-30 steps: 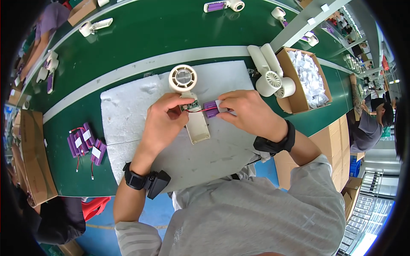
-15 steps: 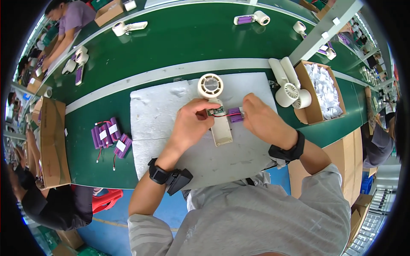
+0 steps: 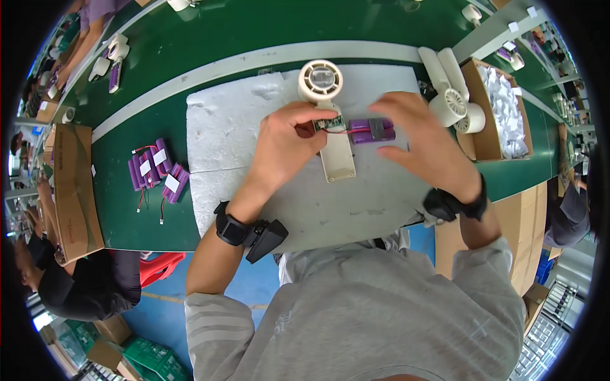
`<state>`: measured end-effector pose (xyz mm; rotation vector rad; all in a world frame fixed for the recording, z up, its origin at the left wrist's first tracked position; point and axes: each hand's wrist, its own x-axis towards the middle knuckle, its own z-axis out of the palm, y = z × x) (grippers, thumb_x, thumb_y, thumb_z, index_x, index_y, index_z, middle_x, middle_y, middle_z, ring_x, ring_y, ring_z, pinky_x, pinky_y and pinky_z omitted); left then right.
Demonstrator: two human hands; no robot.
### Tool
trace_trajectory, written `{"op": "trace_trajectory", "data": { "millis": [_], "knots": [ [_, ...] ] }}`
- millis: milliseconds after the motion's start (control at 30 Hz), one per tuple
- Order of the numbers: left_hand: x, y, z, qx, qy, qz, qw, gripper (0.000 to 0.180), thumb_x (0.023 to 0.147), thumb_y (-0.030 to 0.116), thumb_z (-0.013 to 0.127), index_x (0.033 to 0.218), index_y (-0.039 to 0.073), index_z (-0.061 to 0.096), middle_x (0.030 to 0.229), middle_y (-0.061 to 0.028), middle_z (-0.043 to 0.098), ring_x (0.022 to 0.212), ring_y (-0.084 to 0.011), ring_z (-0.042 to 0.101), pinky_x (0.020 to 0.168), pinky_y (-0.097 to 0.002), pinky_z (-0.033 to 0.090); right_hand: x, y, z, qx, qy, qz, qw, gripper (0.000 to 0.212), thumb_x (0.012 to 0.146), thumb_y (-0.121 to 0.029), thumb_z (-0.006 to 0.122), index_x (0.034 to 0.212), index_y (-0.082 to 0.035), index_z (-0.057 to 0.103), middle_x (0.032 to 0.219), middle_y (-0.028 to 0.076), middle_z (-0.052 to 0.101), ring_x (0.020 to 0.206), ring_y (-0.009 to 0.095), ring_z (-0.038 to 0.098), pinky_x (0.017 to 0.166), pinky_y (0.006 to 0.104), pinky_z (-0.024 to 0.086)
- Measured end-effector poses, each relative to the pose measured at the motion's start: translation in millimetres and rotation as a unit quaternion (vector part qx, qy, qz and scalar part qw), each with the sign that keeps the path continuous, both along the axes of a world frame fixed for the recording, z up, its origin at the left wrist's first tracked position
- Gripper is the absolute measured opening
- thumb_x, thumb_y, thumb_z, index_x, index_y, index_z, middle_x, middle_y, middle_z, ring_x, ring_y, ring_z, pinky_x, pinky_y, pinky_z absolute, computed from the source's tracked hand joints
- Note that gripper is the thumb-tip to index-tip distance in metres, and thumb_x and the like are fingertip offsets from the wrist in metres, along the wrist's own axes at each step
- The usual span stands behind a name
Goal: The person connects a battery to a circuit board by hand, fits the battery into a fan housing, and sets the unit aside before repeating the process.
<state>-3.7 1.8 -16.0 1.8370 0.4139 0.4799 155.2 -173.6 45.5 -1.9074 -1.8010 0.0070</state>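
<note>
On the foam pad (image 3: 248, 114) lies a cream handheld fan (image 3: 338, 162), its round grilled head pointing away from me and its handle toward me. My left hand (image 3: 286, 140) pinches a small green circuit board (image 3: 330, 122) at the top of the handle. A red wire runs from the board to a purple two-cell battery pack (image 3: 361, 131) with a dark strip, lying on the pad just right of the handle. My right hand (image 3: 426, 130), slightly blurred, is beside the pack, thumb and fingers spread, holding nothing.
Several purple battery packs (image 3: 155, 166) with white labels lie left of the pad. To the right, cream fan parts (image 3: 448, 106) lean beside a cardboard box (image 3: 489, 120) of white pieces. A tall carton (image 3: 76, 190) stands at the left edge. More fans lie beyond the pale rail (image 3: 254, 58).
My right hand has let go of the battery pack and drawn off to the right, its fingers opening. The pack now lies on the pad. My left hand keeps its pinch. The view has shifted.
</note>
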Motion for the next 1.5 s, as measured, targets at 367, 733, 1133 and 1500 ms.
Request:
{"op": "trace_trajectory", "data": {
  "millis": [367, 733, 1133, 1500],
  "knots": [
    [-1, 2, 4, 0.05, -0.004, -0.024, 0.998, 0.032, 0.073, -0.003, 0.069, 0.103, 0.009, 0.074, 0.093, -0.0091, 0.068, 0.071, -0.0166, 0.066, 0.067, -0.0263, 0.054, 11, 16, -22, -0.229, 0.499, 0.072, 0.833, 0.055, 0.082, -0.006, 0.067, 0.133, -0.004, 0.047, 0.092, 0.011, 0.062, 0.078, 0.019, 0.064, 0.067, 0.0309, 0.052],
    [2, 1, 9, 0.153, -0.009, -0.026, 0.988, 0.032, 0.072, 0.003, 0.077, 0.103, 0.009, 0.074, 0.098, -0.0135, 0.068, 0.076, -0.0235, 0.07, 0.066, -0.0305, 0.056, 11, 9, -10, -0.276, 0.738, 0.102, 0.607, 0.09, 0.059, -0.004, 0.082, 0.138, -0.004, 0.039, 0.119, 0.013, 0.05, 0.102, 0.024, 0.061, 0.076, 0.0327, 0.055],
    [0, 3, 9, 0.176, 0.012, -0.04, 0.984, 0.032, 0.075, 0.005, 0.076, 0.107, 0.01, 0.073, 0.109, -0.0196, 0.067, 0.086, -0.0278, 0.071, 0.073, -0.0315, 0.057, -1, 13, -32, -0.069, 0.392, 0.195, 0.896, 0.086, 0.051, -0.016, 0.09, 0.127, -0.005, 0.051, 0.119, 0.01, 0.056, 0.107, 0.027, 0.057, 0.092, 0.0355, 0.046],
    [-2, 6, 9, 0.188, 0.009, -0.081, 0.979, 0.036, 0.078, -0.002, 0.07, 0.112, 0.009, 0.07, 0.113, -0.0233, 0.065, 0.089, -0.0336, 0.07, 0.075, -0.0349, 0.058, -24, 14, -34, -0.028, 0.202, 0.148, 0.968, 0.077, 0.056, -0.021, 0.091, 0.122, -0.003, 0.055, 0.119, 0.014, 0.06, 0.11, 0.032, 0.057, 0.094, 0.04, 0.047]
  ]
}}
